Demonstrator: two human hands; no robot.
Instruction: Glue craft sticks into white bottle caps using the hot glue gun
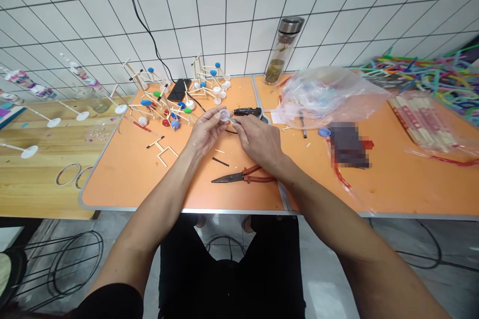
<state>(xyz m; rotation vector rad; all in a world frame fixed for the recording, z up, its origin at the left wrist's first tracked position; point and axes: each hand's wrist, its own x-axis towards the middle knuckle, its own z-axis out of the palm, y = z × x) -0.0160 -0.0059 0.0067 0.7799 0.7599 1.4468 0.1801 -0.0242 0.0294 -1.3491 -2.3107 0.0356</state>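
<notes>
My left hand (205,132) pinches a small whitish round cap (224,115) by its edge, above the middle of the orange table. My right hand (260,139) is closed round a thin metal tool whose tip (232,120) meets the cap; most of the tool is hidden in the fingers, so its kind cannot be told. Just behind the right hand lies a black-handled object (247,111), partly covered. Red-handled long-nose pliers (239,178) lie below the right hand, near a short black strip (220,161). A small frame of joined sticks (162,151) lies left of my left forearm.
Several stick models with coloured caps (175,114) and a phone (179,89) are at the back left. Behind to the right stand a glass bottle (277,60) and a clear plastic bag (329,97). Bundled sticks (422,122) and colourful strips (430,77) lie far right.
</notes>
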